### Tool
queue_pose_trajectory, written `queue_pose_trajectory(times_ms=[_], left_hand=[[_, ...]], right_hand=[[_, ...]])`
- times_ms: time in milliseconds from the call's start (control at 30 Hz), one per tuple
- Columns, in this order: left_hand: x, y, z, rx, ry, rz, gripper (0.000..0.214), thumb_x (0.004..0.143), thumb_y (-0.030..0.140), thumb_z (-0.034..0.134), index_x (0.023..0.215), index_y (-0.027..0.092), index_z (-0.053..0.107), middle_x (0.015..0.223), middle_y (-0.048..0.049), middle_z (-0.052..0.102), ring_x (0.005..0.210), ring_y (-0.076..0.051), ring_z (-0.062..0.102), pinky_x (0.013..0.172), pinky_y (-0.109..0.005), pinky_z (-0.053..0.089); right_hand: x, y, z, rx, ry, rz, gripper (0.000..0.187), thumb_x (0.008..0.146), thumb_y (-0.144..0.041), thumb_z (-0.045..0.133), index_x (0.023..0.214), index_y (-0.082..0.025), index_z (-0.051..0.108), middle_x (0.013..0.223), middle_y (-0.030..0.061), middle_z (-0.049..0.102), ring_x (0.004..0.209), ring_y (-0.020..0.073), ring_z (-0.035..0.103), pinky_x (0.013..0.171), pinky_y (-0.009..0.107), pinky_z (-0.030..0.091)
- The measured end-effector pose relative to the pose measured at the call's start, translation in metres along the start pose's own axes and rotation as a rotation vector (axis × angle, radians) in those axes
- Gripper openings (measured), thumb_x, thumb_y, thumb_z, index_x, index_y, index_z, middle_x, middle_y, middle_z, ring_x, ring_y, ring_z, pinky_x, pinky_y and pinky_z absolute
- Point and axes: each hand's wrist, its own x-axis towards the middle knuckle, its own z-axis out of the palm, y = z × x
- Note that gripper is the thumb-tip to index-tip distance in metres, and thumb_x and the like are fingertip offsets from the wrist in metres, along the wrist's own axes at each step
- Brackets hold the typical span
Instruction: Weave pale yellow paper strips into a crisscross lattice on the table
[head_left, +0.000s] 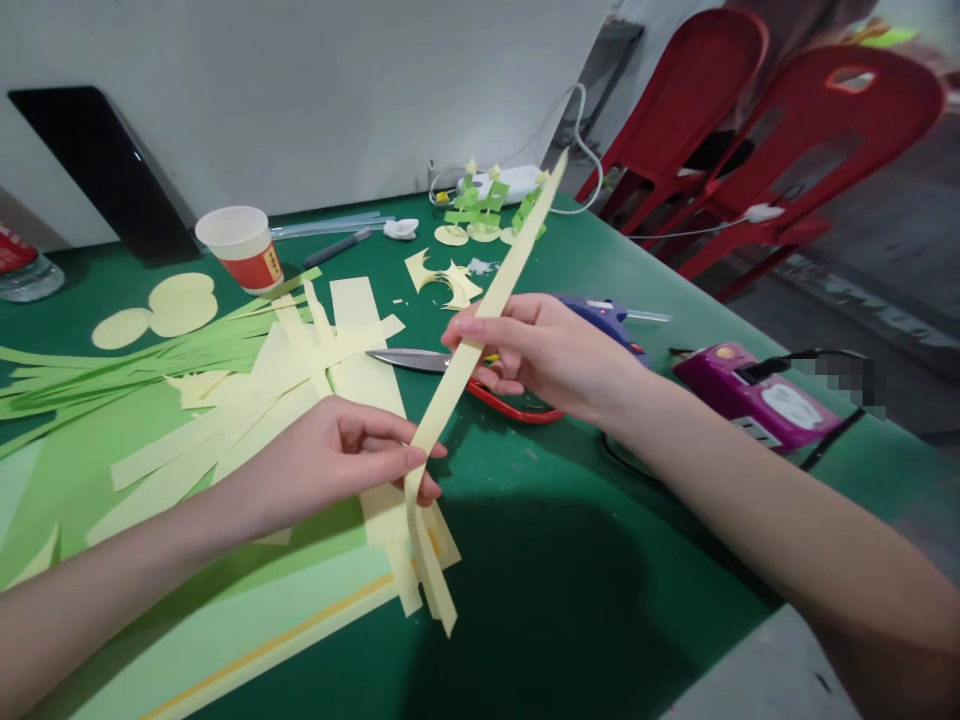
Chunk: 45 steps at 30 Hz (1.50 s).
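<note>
A long pale yellow paper strip (489,312) slants up to the right between my hands. My left hand (375,452) pinches its lower part, where the paper bends and hangs down. Higher up, the thumb and fingers of my right hand (536,345) are closed on the same strip. Scissors (411,360) with red handles lie on the table beneath my right hand, partly hidden by it. Beside my left hand, more yellow strips and cut pieces (360,325) are heaped over green paper sheets (262,600).
A paper cup (241,245), yellow paper discs (182,303) and green strips (142,365) lie to the left. Small paper flowers (480,205) stand at the back. On the right are a blue glue gun (600,318), a purple power strip (757,395) and red chairs (810,150).
</note>
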Motion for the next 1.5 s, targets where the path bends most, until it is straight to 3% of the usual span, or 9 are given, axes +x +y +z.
queue_pose_trajectory(times_ms=[267,433,567,767,967,1100,1300,1400,1500], left_hand=[[0.004,-0.016,0.002,-0.320,0.047,0.106,0.036,0.089,0.041,0.041,0.093,0.015,0.067,0.092,-0.0043,0.072,0.088,-0.017,0.066,0.090,-0.029,0.046],[0.002,-0.014,0.004,-0.103,0.136,0.110,0.027,0.081,0.032,0.057,0.103,0.018,0.060,0.103,-0.0032,0.067,0.089,-0.018,0.065,0.083,-0.029,0.049],[0.002,-0.013,0.005,-0.017,0.188,0.138,0.021,0.086,0.026,0.046,0.096,0.017,0.061,0.090,-0.0016,0.069,0.078,-0.014,0.065,0.076,-0.026,0.050],[0.003,-0.015,0.005,-0.071,0.141,0.088,0.025,0.087,0.029,0.042,0.086,0.016,0.063,0.082,-0.0018,0.070,0.074,-0.014,0.065,0.071,-0.024,0.050],[0.002,-0.015,0.006,-0.106,0.093,0.035,0.030,0.087,0.030,0.042,0.075,0.014,0.064,0.073,-0.0030,0.070,0.069,-0.014,0.066,0.067,-0.023,0.052],[0.004,-0.016,0.005,-0.139,0.006,-0.007,0.028,0.087,0.027,0.039,0.079,0.014,0.063,0.078,-0.0045,0.070,0.068,-0.014,0.067,0.065,-0.024,0.053],[0.004,-0.019,0.004,-0.198,-0.087,-0.020,0.028,0.086,0.015,0.035,0.087,0.012,0.063,0.077,-0.0056,0.071,0.067,-0.013,0.066,0.063,-0.023,0.053],[0.004,-0.020,0.002,-0.172,-0.012,0.040,0.032,0.083,0.008,0.033,0.095,0.014,0.063,0.092,-0.0047,0.070,0.081,-0.013,0.065,0.069,-0.022,0.052],[0.006,-0.020,0.000,-0.216,0.132,0.135,0.040,0.078,-0.001,0.033,0.093,0.017,0.065,0.097,-0.0007,0.069,0.091,-0.012,0.063,0.076,-0.018,0.050]], right_hand=[[-0.001,0.001,-0.002,0.033,0.158,-0.134,0.014,0.074,-0.025,0.064,0.070,-0.012,0.067,0.042,-0.0044,0.049,0.034,0.0017,0.041,0.032,0.014,0.028],[-0.002,-0.002,0.001,0.054,0.262,-0.197,0.015,0.075,-0.024,0.063,0.067,-0.012,0.065,0.050,-0.0015,0.057,0.034,0.0035,0.048,0.028,0.014,0.034],[-0.007,-0.004,0.005,-0.007,0.293,-0.245,0.022,0.079,-0.030,0.059,0.067,-0.014,0.066,0.047,-0.0006,0.057,0.036,0.0080,0.054,0.029,0.016,0.037],[-0.016,-0.008,0.009,-0.262,0.323,-0.290,0.049,0.083,-0.030,0.052,0.037,-0.015,0.053,0.030,-0.0016,0.046,0.024,0.0032,0.041,0.029,0.016,0.029],[-0.015,-0.011,0.010,-0.289,0.295,-0.197,0.051,0.084,-0.026,0.050,0.034,-0.014,0.051,0.029,-0.0016,0.043,0.021,0.0019,0.033,0.024,0.016,0.019],[-0.007,-0.014,-0.002,-0.201,0.322,-0.186,0.050,0.084,-0.019,0.047,0.034,-0.014,0.050,0.026,-0.0023,0.039,0.021,0.0014,0.030,0.026,0.016,0.018],[0.003,-0.027,-0.040,-0.005,0.422,-0.291,0.037,0.076,-0.015,0.050,0.039,-0.017,0.050,0.032,-0.0026,0.043,0.025,0.0032,0.032,0.029,0.018,0.016],[0.002,-0.031,-0.051,0.006,0.356,-0.309,0.036,0.076,-0.018,0.051,0.039,-0.017,0.050,0.031,-0.0035,0.042,0.026,0.0026,0.032,0.031,0.019,0.016],[0.001,-0.025,-0.046,0.002,0.216,-0.275,0.038,0.075,-0.025,0.055,0.039,-0.017,0.050,0.030,-0.0042,0.041,0.025,0.0025,0.031,0.033,0.020,0.018]])
